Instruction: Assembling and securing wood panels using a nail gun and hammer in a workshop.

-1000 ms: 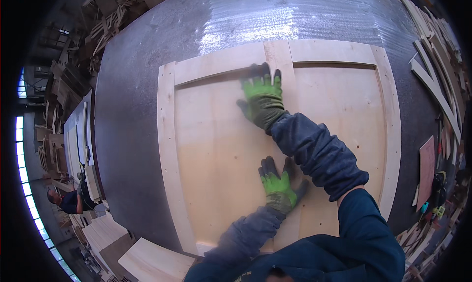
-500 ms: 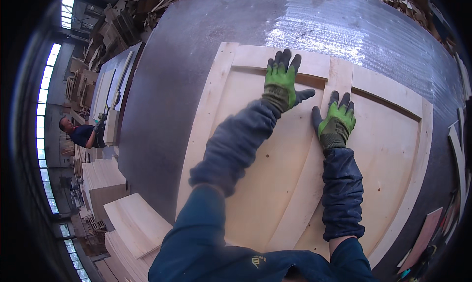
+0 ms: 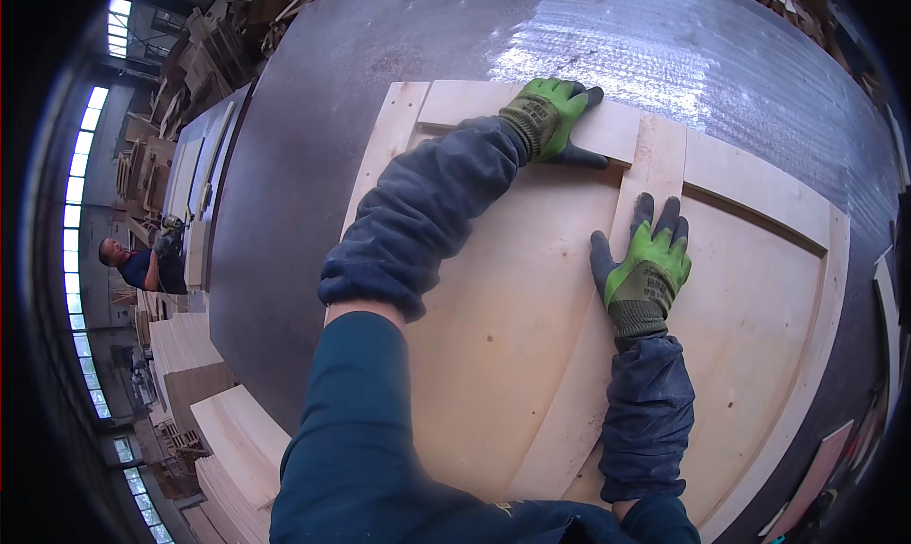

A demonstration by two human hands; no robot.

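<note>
A large pale plywood panel [image 3: 493,354] with nailed-on battens lies flat on a dark table. My left hand [image 3: 550,117], in a green and grey glove, reaches to the far batten [image 3: 455,103]. Its fingers curl over the batten's far edge and the thumb presses its near edge. My right hand [image 3: 645,269], gloved the same way, lies flat with fingers spread on the middle batten [image 3: 655,155], which runs toward me across the panel. Both forearms wear dark blue sleeves.
The dark table top [image 3: 285,212] surrounds the panel, with shiny plastic film [image 3: 664,41] beyond it. Stacked wooden panels [image 3: 218,449] stand at lower left. Another person [image 3: 128,264] works at a bench far left. Loose boards [image 3: 887,288] lie at the right rim.
My view swung around the panel. My left hand went from the board's middle to the far batten and took hold of it. My right hand settled flat on the middle batten.
</note>
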